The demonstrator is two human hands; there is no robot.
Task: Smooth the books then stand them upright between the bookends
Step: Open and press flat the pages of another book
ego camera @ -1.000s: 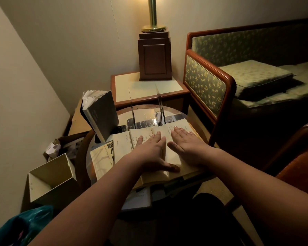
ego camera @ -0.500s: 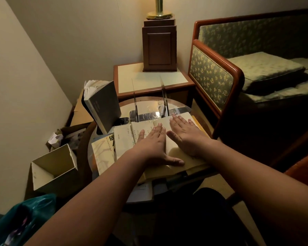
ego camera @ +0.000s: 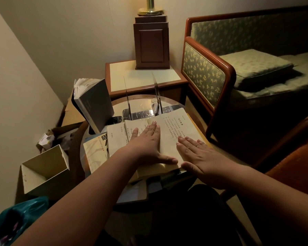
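While both palms are laid flat upon it, the open book (ego camera: 174,128) of yellowed paper, printed in vertical black columns, is seen spread at the near right of the round glass-topped table (ego camera: 142,103). The left hand (ego camera: 146,144) is pressed over the gutter and left page, its fingers straight and close together and its thumb stretched to the right along the near edge; nothing is gripped by it. The right hand (ego camera: 201,157) is set on the near right corner of the right page, fingers straight and slightly spread, thumb out to the left; nothing is gripped by it either.

Beyond the book, two thin clear plates are stood upright on the glass: the left bookend (ego camera: 128,103) and the right bookend (ego camera: 156,96), with only bare tabletop seen between them. A thick grey paperback (ego camera: 94,105) is stood tilted on its end to the left of the left bookend, its page edges fanned at the top. A second open book (ego camera: 116,137) is partly covered by the first, and a flat cream-covered book (ego camera: 94,151) with large dark lettering is overlapped in turn.

An open white cardboard box (ego camera: 44,169) is placed to the left of the table, near a teal plastic bag (ego camera: 16,219). Behind the table, a dark wooden lamp base (ego camera: 151,45) is carried by a square wooden side table (ego camera: 140,77), beside a green patterned sofa (ego camera: 238,68).
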